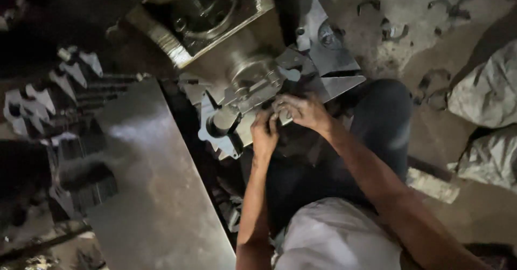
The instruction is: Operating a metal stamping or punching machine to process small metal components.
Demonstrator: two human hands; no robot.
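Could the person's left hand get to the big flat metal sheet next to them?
Probably yes. The left hand rests on the grey metal part at the machine, and the big flat metal sheet lies just to that side, with nothing visible between the left arm and it.

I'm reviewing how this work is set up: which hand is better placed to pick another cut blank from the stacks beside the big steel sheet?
Probably the left hand: the stacked blanks lie on its side, beyond the steel sheet, while the right hand rests on the metal part.
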